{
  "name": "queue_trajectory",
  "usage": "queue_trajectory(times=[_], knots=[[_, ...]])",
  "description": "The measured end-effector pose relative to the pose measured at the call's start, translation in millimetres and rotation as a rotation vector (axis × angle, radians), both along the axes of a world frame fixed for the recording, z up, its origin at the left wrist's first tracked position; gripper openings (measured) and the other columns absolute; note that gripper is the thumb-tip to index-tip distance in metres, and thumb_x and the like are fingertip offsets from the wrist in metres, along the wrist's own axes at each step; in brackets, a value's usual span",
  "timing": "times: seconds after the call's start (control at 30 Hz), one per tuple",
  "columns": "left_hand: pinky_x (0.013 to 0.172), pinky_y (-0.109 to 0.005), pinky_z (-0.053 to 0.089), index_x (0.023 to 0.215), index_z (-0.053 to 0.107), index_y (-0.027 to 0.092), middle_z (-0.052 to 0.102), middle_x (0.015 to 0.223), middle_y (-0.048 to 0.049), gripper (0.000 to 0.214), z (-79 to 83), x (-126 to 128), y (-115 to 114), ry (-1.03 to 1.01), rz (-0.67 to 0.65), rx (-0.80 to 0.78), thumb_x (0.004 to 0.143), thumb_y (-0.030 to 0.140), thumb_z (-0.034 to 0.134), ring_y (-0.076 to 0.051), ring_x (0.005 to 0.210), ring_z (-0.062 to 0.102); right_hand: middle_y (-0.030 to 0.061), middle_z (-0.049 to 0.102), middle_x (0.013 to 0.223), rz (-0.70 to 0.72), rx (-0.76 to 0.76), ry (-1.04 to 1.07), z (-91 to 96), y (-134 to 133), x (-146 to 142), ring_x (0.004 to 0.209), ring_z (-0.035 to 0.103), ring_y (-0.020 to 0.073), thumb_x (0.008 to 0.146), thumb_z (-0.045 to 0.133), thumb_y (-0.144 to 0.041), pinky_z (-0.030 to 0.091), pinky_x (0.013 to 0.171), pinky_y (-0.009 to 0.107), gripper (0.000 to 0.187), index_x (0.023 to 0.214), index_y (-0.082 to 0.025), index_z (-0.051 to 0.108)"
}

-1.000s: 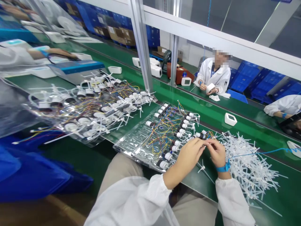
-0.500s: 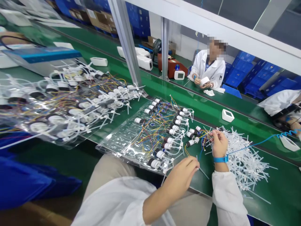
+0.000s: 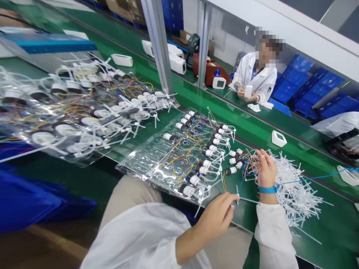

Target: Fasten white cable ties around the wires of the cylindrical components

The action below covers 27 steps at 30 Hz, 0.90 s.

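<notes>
My left hand (image 3: 217, 216) is closed at the bench's front edge, its fingertips pinched on a white cable tie (image 3: 248, 200) whose tail points right. Thin yellow wires (image 3: 224, 182) run down to these fingers from a small black-and-white cylindrical motor (image 3: 231, 170). Several like motors lie just behind it, their tangled coloured wires (image 3: 248, 164) reaching toward my right hand (image 3: 266, 170). That hand is open, fingers apart, over the wire ends and the left side of a heap of white cable ties (image 3: 294, 194). A blue wrist strap (image 3: 267, 189) circles its wrist.
Clear plastic trays (image 3: 143, 160) hold motors with wires and ties; more are piled left. A blue coiled cord (image 3: 316, 174) stretches right from my wrist. A metal post (image 3: 158, 45) stands behind. White device housings (image 3: 278, 138) sit on the green belt. Across it, a person (image 3: 254, 80) handles a white part.
My right hand has loosened from a pinch at the wires, its fingers spreading. The cable tie at my left fingertips now shows, pointing right. The view has shifted slightly.
</notes>
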<state>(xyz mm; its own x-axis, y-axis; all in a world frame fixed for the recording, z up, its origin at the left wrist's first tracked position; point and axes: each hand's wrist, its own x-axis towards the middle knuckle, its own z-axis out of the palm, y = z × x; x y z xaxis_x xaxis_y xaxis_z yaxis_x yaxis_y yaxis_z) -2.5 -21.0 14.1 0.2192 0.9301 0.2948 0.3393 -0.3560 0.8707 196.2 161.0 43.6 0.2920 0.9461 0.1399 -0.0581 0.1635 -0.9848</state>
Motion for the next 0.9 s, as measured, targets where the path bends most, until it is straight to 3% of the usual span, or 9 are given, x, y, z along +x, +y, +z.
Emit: queue_trajectory(times=[0.13,0.27,0.4,0.47,0.53,0.7,0.9], knots=[[0.08,-0.03,0.057,0.136,0.067,0.024,0.078,0.104,-0.0048,0.035,-9.0,4,6,-0.011,0.04,-0.068,0.104,0.019,0.055,-0.021,0.089,0.074,0.0132,0.082,0.127,0.049,0.017,-0.02,5.9,-5,-3,0.101,0.08,0.0239,0.09,0.085,-0.051,0.064,0.075,0.033,0.067,0.147,-0.021,0.066],[0.075,-0.03,0.057,0.147,0.064,0.023,0.082,0.102,-0.0046,0.042,-13.2,8,11,0.006,0.091,-0.16,0.106,0.028,0.059,-0.022,0.085,0.077,-0.0017,0.075,0.087,0.002,0.091,-0.093,10.4,-9,-5,0.074,0.07,0.0163,0.091,0.083,-0.046,0.053,0.062,0.025,0.074,0.155,-0.022,0.053],[0.077,-0.031,0.055,0.128,0.075,0.025,0.085,0.104,-0.0054,0.031,-9.1,7,15,0.047,0.076,-0.175,0.11,0.032,0.051,-0.023,0.089,0.08,-0.0087,0.06,0.064,0.024,0.106,-0.229,19.3,-16,-2,0.053,0.053,0.0124,0.096,0.077,-0.052,0.041,0.052,0.022,0.046,0.128,-0.023,0.064],[0.073,-0.031,0.052,0.118,0.076,0.025,0.084,0.097,-0.0044,0.031,-4.7,6,17,0.063,0.066,-0.198,0.112,0.033,0.046,-0.023,0.083,0.079,-0.0075,0.057,0.057,0.12,0.057,-0.312,25.8,-20,3,0.049,0.05,0.0125,0.1,0.07,-0.059,0.039,0.049,0.023,0.038,0.107,-0.022,0.069],[0.069,-0.03,0.048,0.111,0.073,0.024,0.083,0.089,-0.0024,0.032,-0.2,4,19,0.054,0.052,-0.239,0.112,0.032,0.041,-0.021,0.075,0.076,-0.0054,0.058,0.054,0.255,-0.034,-0.4,32.2,-24,8,0.047,0.051,0.0132,0.103,0.064,-0.065,0.039,0.048,0.024,0.044,0.097,-0.021,0.07],[0.068,-0.029,0.046,0.108,0.059,0.025,0.08,0.082,0.0001,0.028,3.2,2,22,-0.086,0.018,-0.334,0.114,0.035,0.034,-0.018,0.067,0.07,-0.0015,0.067,0.059,0.458,-0.283,-0.589,38.2,-26,16,0.047,0.058,0.015,0.104,0.057,-0.067,0.039,0.043,0.023,0.047,0.1,-0.022,0.07],[0.067,-0.03,0.045,0.108,0.052,0.026,0.078,0.082,0.0007,0.025,-1.8,2,21,-0.113,-0.003,-0.357,0.115,0.04,0.032,-0.018,0.067,0.069,-0.0009,0.073,0.065,0.68,-0.48,-0.792,33.4,-24,20,0.052,0.066,0.0156,0.104,0.055,-0.048,0.043,0.044,0.02,0.026,0.1,-0.024,0.065]])
